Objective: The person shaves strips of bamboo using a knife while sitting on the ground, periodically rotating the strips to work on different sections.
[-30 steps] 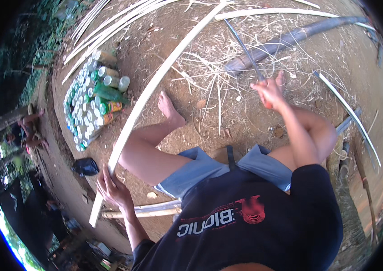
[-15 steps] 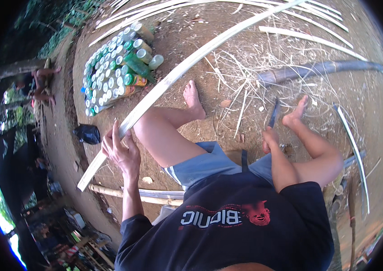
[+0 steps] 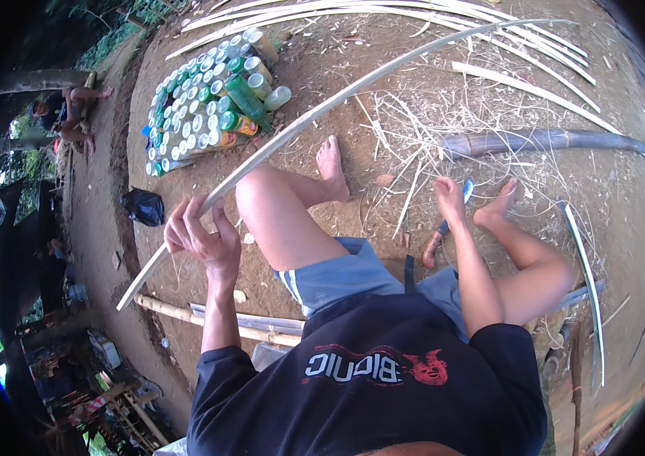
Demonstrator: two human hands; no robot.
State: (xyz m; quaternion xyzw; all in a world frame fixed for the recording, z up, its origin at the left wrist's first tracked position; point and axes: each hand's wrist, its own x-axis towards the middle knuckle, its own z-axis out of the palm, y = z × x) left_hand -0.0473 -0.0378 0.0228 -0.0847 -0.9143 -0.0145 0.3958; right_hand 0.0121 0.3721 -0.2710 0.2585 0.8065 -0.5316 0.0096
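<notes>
My left hand is closed round a long, pale bamboo strip, gripping it near its lower end. The strip slants from beside my left knee up to the far right and bows slightly, its narrow edge toward me. My right hand is curled in a loose fist between my feet, with nothing visible in it. Below and behind that wrist lies a knife with a brown handle near my shorts. Its blade runs behind my wrist, and the shiny tip shows just right of the hand.
Upright bottles stand packed together at the far left, near a black plastic bag. A dark bamboo pole lies among thin shavings. More split strips lie beyond. Another person sits at the left.
My right hand has let go of the knife handle and moved forward; the knife now lies below it. The bamboo strip has turned from its broad face to its narrow edge in my left hand.
</notes>
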